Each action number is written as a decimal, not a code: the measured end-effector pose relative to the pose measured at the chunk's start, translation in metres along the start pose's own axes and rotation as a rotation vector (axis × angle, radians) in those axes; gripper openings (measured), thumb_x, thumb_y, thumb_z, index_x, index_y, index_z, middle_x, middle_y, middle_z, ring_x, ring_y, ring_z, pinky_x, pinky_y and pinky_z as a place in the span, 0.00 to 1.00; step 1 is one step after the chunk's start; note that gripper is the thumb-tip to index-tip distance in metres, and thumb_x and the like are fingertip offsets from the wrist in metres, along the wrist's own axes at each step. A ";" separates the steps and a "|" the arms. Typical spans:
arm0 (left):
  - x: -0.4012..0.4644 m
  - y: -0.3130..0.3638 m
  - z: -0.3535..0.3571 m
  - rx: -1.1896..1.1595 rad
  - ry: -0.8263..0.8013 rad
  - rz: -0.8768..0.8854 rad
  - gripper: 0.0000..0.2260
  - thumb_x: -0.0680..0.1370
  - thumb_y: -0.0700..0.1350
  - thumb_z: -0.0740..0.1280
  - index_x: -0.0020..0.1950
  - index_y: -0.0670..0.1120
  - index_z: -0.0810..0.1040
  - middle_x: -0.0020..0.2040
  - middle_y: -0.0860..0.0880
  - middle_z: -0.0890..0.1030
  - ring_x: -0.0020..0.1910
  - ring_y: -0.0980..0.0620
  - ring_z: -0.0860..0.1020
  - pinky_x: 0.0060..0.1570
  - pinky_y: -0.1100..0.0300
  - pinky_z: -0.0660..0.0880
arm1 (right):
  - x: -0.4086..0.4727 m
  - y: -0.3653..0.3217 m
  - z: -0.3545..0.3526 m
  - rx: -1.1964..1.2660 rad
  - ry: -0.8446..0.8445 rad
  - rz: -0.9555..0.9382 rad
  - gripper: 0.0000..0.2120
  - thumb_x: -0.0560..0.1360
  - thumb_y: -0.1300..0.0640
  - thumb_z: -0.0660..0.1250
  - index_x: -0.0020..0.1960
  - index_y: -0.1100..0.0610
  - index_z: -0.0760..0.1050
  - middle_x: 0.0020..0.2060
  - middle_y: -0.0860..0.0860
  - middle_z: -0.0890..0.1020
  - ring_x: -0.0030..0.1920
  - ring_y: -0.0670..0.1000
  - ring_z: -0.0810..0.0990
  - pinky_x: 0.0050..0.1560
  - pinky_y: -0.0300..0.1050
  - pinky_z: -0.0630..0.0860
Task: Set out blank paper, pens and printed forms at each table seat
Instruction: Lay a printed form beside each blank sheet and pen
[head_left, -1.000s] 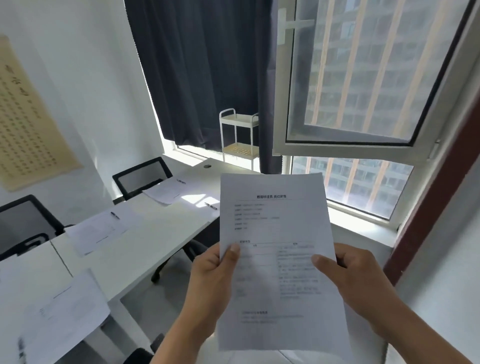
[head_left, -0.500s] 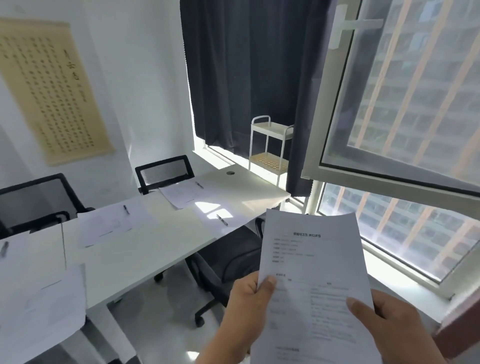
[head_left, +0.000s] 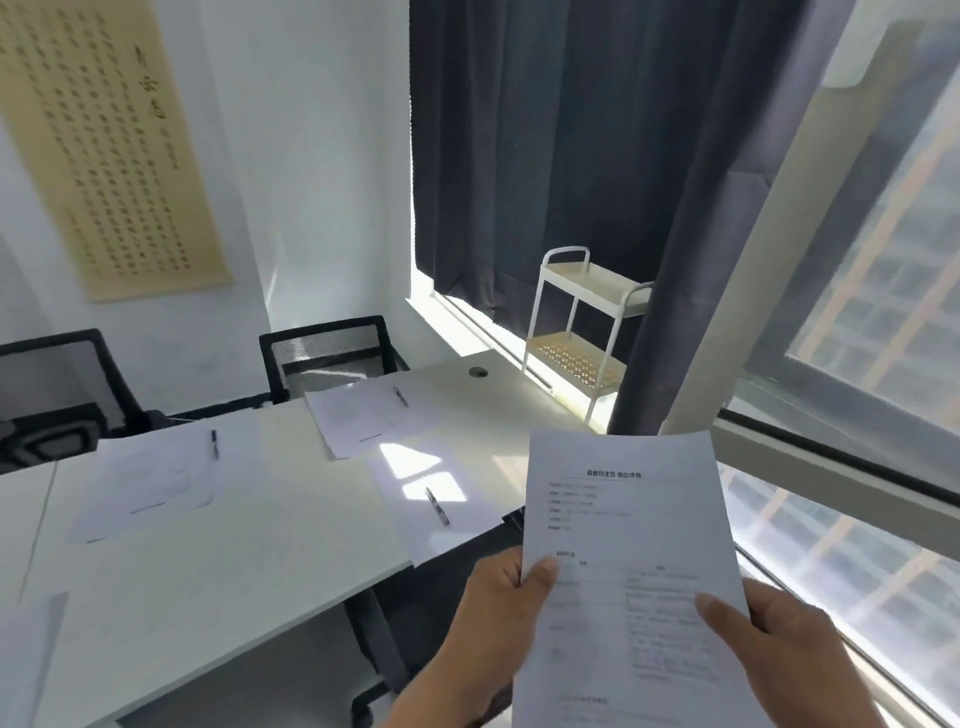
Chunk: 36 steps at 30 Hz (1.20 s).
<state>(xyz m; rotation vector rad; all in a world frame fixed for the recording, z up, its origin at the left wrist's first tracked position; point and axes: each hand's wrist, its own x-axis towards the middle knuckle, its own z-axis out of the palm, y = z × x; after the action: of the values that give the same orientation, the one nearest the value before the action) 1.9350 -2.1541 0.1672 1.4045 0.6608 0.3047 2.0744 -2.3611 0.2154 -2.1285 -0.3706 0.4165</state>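
I hold a stack of printed forms (head_left: 628, 545) upright in front of me at the lower right. My left hand (head_left: 488, 623) pinches its left edge, thumb on the front. My right hand (head_left: 779, 649) grips the right edge the same way. On the long white table (head_left: 249, 571) to the left, a blank sheet with a pen (head_left: 437, 505) lies at the near-right seat. Across the table, a printed sheet with a pen (head_left: 400, 396) and another sheet with a pen (head_left: 213, 443) lie before two chairs. A sheet corner (head_left: 26, 654) shows at the lower left.
Black mesh chairs (head_left: 327, 353) stand along the far side, and a black chair (head_left: 415, 613) sits tucked under the near edge. A white two-tier trolley (head_left: 582, 332) stands by the dark curtain (head_left: 545, 156). An open window frame (head_left: 779, 260) juts in at the right.
My view has turned left and down toward the table, bringing more of the table and chairs into sight. Both hands keep the same hold on the forms, now lower right in view.
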 end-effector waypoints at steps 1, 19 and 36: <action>0.007 0.004 -0.003 0.009 0.004 -0.010 0.12 0.89 0.49 0.65 0.57 0.49 0.88 0.52 0.53 0.91 0.53 0.50 0.90 0.59 0.48 0.86 | 0.011 -0.004 0.004 -0.004 -0.014 -0.002 0.09 0.80 0.59 0.75 0.41 0.54 0.89 0.34 0.54 0.88 0.40 0.61 0.87 0.43 0.51 0.77; 0.257 -0.013 -0.068 0.019 0.447 -0.186 0.12 0.89 0.49 0.64 0.57 0.53 0.88 0.50 0.55 0.90 0.51 0.49 0.89 0.57 0.49 0.86 | 0.347 -0.040 0.165 -0.185 -0.425 -0.123 0.14 0.80 0.52 0.73 0.40 0.59 0.82 0.34 0.53 0.85 0.40 0.61 0.84 0.39 0.51 0.75; 0.391 -0.099 -0.092 0.395 0.667 -0.452 0.21 0.81 0.52 0.69 0.36 0.48 0.62 0.31 0.51 0.64 0.30 0.50 0.63 0.32 0.57 0.62 | 0.475 0.000 0.274 -0.308 -0.496 -0.014 0.22 0.83 0.53 0.69 0.37 0.55 0.60 0.29 0.50 0.65 0.31 0.53 0.62 0.33 0.46 0.59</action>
<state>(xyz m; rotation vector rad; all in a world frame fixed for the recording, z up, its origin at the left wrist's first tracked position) 2.1698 -1.8740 -0.0269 1.4707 1.6299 0.2886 2.3835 -1.9654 -0.0042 -2.2998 -0.7718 0.9345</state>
